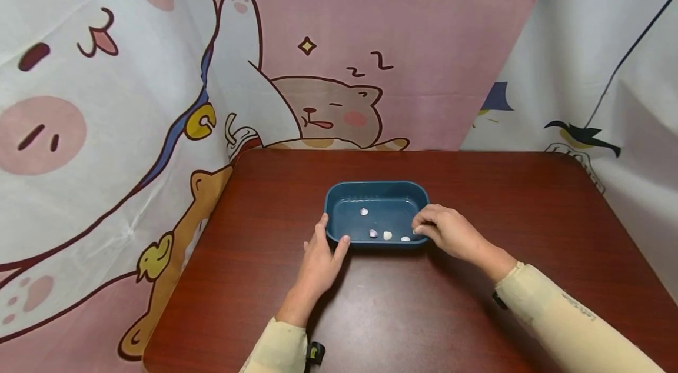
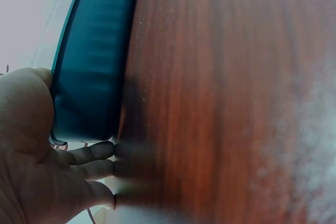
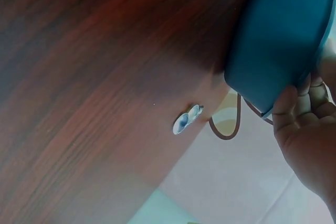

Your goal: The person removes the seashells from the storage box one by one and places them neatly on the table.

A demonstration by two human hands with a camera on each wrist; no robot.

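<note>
In the head view a dark blue rectangular basin (image 1: 377,186) stands on the table. On its floor lie several small whitish and purple seashells, among them a white shell (image 1: 388,236) and a purple one (image 1: 373,233). My left hand (image 1: 319,261) rests at the near left corner, thumb and straight fingers spread against the wall. My right hand (image 1: 447,230) is at the right end, its curled fingertips brought together over the rim. A pale spot shows there; whether it is a shell or a nail I cannot tell. Two touching shells (image 3: 187,119) lie on the table in the right wrist view.
The reddish-brown wooden table (image 1: 254,279) reaches back to a cloth backdrop (image 1: 424,37) printed with cartoon animals. In the left wrist view the basin's outer wall (image 2: 94,61) rises beside the left hand.
</note>
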